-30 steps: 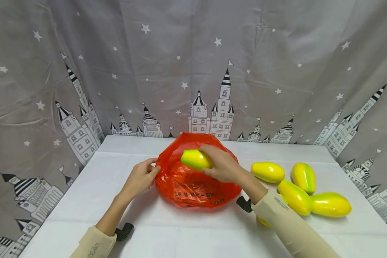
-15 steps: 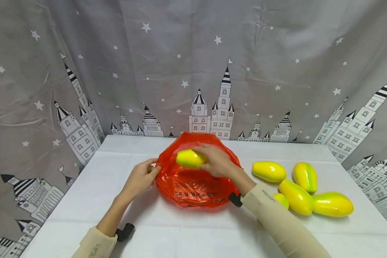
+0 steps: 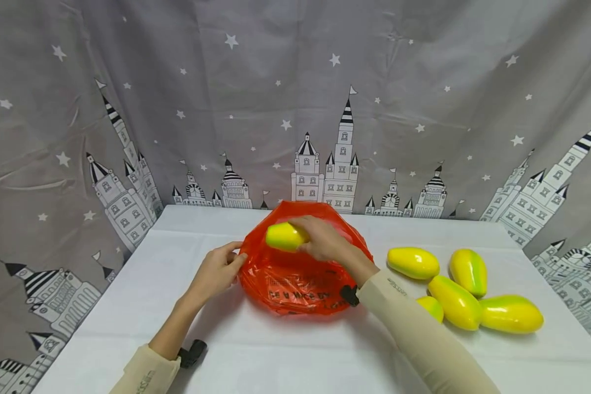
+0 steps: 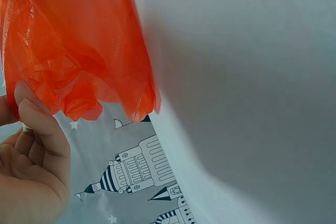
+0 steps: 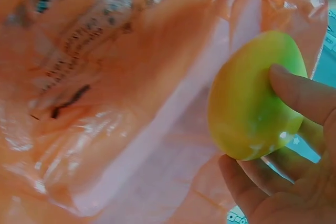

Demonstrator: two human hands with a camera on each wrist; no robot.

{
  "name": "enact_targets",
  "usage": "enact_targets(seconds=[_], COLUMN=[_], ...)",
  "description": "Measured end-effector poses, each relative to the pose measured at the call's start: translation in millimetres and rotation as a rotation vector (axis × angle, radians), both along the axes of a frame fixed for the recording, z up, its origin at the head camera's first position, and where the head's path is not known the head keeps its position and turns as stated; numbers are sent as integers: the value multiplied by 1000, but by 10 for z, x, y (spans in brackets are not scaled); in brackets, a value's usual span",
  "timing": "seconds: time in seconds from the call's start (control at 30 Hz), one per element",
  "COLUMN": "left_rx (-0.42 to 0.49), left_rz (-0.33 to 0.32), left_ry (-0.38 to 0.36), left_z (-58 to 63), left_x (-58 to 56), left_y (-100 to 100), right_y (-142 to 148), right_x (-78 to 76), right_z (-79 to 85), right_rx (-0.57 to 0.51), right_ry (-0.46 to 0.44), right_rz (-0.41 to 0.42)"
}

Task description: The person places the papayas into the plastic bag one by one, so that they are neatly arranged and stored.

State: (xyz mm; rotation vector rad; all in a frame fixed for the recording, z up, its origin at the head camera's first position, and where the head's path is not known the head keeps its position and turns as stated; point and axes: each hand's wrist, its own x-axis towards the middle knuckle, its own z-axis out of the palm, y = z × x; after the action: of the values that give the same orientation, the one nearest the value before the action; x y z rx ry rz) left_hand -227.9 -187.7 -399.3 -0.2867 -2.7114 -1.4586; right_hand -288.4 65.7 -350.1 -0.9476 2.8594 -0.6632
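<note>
A red plastic bag with dark print lies with its mouth spread in the middle of the table. My left hand pinches its left rim between thumb and fingers; the left wrist view shows the crumpled film at the fingertips. Over the bag's mouth, my right hand holds a smooth yellow-green papaya by one end. In the right wrist view the thumb lies on one side of the papaya and the other fingers are on the opposite side. Bag film hangs close behind it.
Several similar papayas lie grouped to the right on the white-covered table, including one at the back and one at the far right. My right sleeve partly covers a nearer one. A grey castle-print curtain stands behind.
My right hand has moved left across the bag's mouth, carrying the papaya towards the left rim. My left hand keeps its pinch in almost the same place.
</note>
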Motion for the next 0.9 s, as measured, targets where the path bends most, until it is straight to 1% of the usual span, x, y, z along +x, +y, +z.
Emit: enact_targets(seconds=[0.13, 0.23, 0.47, 0.8, 0.9], left_rx=[-1, 3, 2, 5, 5], left_rz=[3, 5, 2, 3, 2], left_ry=[0, -3, -1, -3, -1], left_z=[7, 10, 16, 2, -1], left_x=[3, 4, 9, -20, -25], left_y=[-3, -6, -10, 2, 7], right_y=[-65, -102, -129, -142, -164], right_x=[-43, -81, -155, -288, -320], right_z=[51, 34, -55, -225, -272], right_rx=[37, 50, 29, -9, -14], right_ry=[-17, -23, -49, -34, -43], right_rz=[4, 16, 23, 27, 28])
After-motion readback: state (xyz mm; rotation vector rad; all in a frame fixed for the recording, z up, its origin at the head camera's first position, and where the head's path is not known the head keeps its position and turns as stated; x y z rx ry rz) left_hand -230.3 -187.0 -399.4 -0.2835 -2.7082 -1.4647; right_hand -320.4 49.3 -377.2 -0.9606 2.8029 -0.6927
